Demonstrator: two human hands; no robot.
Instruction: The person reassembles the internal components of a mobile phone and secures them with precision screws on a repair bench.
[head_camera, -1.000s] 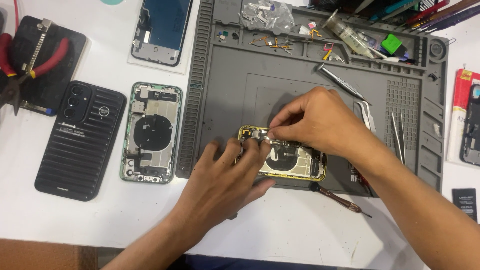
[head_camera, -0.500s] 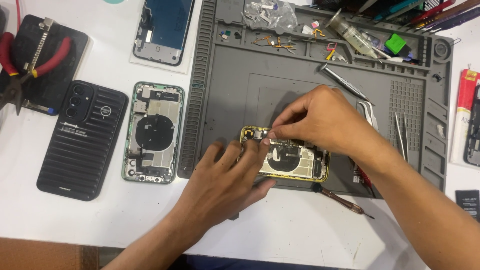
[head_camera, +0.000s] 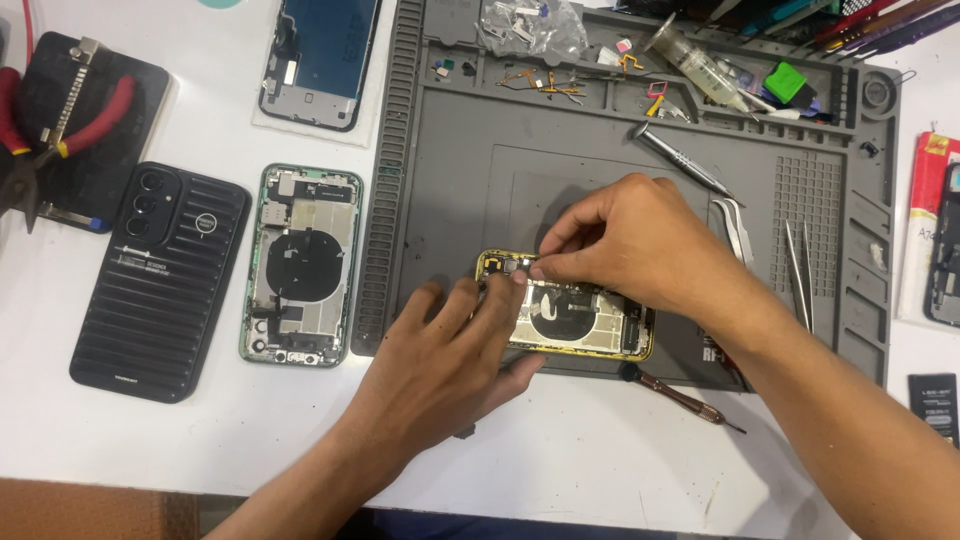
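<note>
While both hands work over it, the opened phone with the yellow frame lies flat at the near edge of the grey work mat, its back off and its inner parts facing up. The left hand rests palm down on the phone's left end, fingers spread and pressing onto the frame, thumb tucked under the near edge. The right hand comes in from the right, its thumb and forefinger pinched together over the phone's upper left corner; whether a small part or tool sits between them I cannot tell, since it is too small to make out. Just below the phone, on the white table, lies a thin screwdriver with a dark red handle. On the mat to the right are a silver screwdriver and two pairs of tweezers, with a clear syringe and a bag of small parts in the trays along the far edge. Left of the mat lie a second opened phone with a green frame, a black ribbed phone case, a detached screen, and red-handled pliers on a dark pad.
</note>
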